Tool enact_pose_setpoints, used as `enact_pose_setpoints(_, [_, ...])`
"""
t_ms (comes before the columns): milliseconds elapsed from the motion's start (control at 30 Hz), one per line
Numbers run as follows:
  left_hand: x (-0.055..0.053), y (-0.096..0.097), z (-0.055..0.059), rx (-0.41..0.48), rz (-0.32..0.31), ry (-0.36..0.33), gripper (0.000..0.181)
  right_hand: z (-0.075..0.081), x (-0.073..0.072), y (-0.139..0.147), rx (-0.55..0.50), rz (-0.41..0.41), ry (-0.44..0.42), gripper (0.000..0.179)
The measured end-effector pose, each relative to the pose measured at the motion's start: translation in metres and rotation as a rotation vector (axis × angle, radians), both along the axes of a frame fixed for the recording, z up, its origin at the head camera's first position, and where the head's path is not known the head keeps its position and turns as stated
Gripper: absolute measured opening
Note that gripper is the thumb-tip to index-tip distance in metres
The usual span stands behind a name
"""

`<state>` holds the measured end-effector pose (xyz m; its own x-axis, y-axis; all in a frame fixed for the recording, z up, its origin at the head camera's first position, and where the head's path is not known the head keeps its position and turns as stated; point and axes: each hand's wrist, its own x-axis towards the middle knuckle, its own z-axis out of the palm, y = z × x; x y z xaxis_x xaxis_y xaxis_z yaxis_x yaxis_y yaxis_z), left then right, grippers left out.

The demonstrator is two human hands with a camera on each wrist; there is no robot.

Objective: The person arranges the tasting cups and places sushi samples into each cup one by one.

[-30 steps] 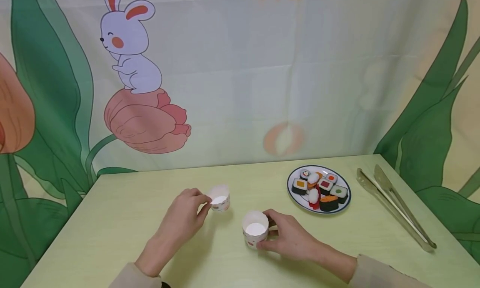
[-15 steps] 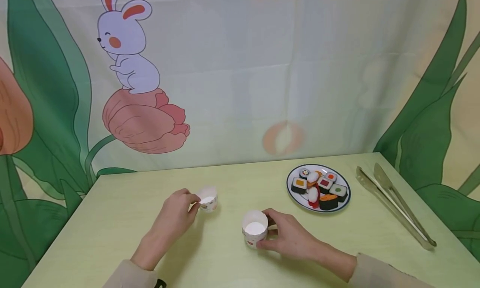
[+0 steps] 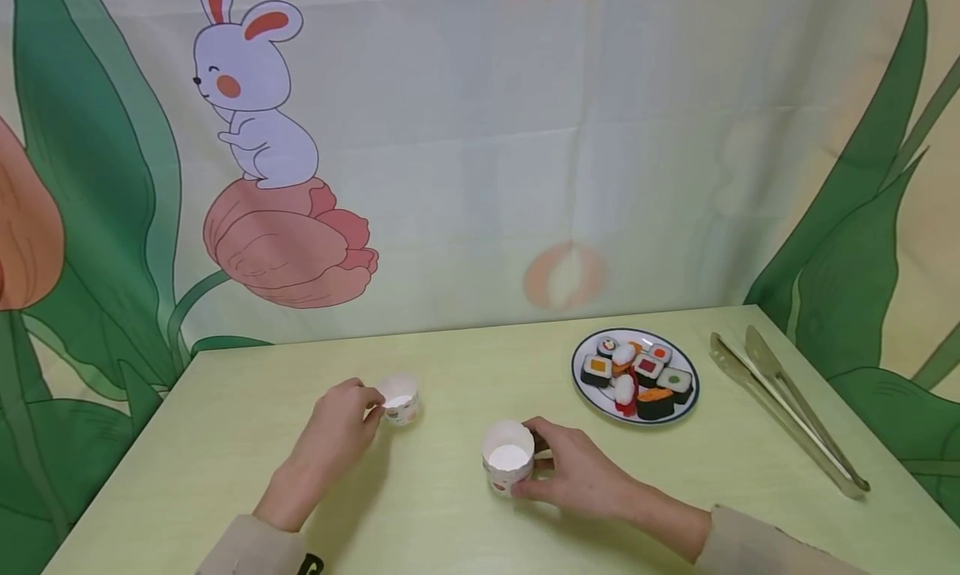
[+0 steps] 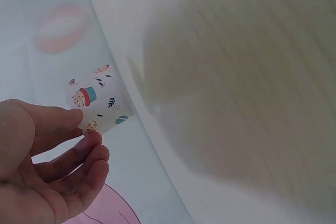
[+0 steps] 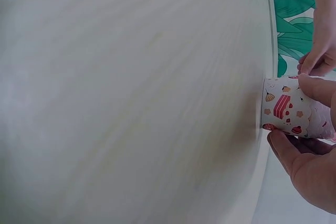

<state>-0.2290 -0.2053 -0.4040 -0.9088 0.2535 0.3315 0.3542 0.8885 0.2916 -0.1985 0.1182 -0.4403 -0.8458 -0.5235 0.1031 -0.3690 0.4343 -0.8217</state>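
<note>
Between the thumb and fingertips of my left hand [image 3: 333,432], the rim of a white paper cupcake cup [image 3: 402,410] is pinched. Cupcake and leaf prints show on this cup [image 4: 100,95] in the left wrist view. It is upright; whether its base touches the table I cannot tell. My right hand [image 3: 573,471] grips a second paper cupcake cup [image 3: 504,482] from its right side, thumb in front and fingers behind. A second rim stands above its wall, so it looks like nested cups. Cake prints cover this cup [image 5: 286,109] in the right wrist view, with its base at the tabletop.
A blue-rimmed plate [image 3: 587,403] with several sushi pieces [image 3: 656,402] stands at the back right. Farther right lie metal tongs [image 3: 787,417]. A printed cloth [image 3: 465,158] hangs behind the table [image 3: 465,529].
My left hand has moved left with its paper cupcake cup, widening the distance to the other one. The right hand has kept its grip and place. The view has shifted slightly.
</note>
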Motion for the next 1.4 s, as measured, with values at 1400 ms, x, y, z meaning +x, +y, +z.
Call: enact_pose_setpoints(1400, [-0.017,-0.022,-0.007,-0.071,0.071,-0.083,0.008,0.0,0.0,0.0,-0.012,0.017,-0.041,0.057])
